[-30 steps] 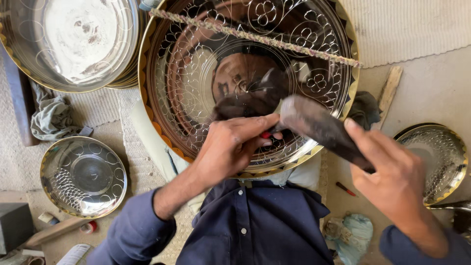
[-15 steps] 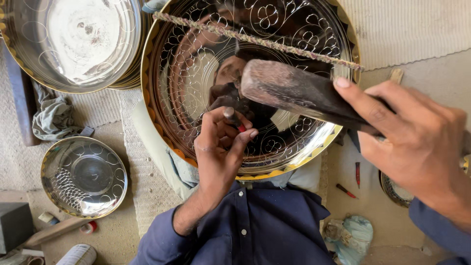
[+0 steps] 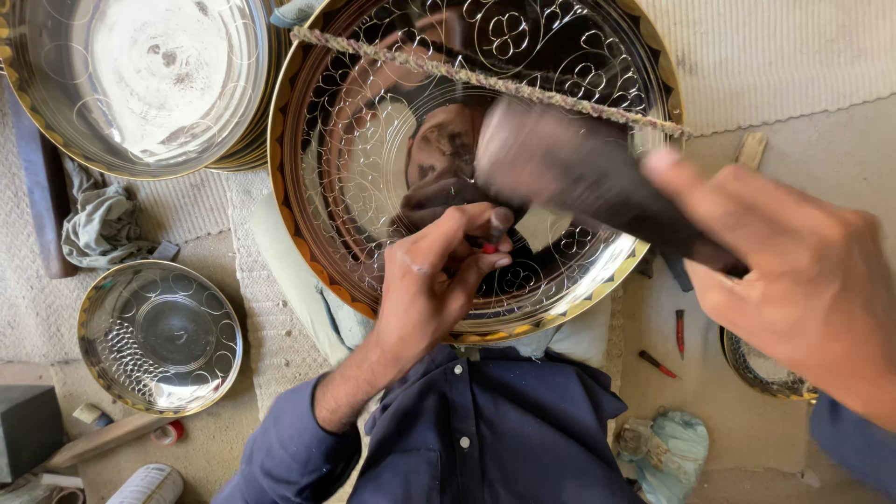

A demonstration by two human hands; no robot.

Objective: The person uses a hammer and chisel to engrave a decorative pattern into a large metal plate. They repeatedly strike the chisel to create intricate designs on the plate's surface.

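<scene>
Hammer (image 3: 597,182) (blurred) in right hand (image 3: 793,280), head up-left, handle down-right.

Sunlit beige floor (image 3: 747,411) with pale woven mats (image 3: 775,56)

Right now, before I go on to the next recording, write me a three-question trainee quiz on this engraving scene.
1. True or false: the left hand pinches a small punch against the large engraved tray.
2. What does the right hand grip? A) a dark hammer B) a paintbrush C) a rag
3. Fill in: a braided ____ runs across the top of the tray.

Key
1. True.
2. A, the dark hammer, blurred above the tray.
3. Cord.
</scene>
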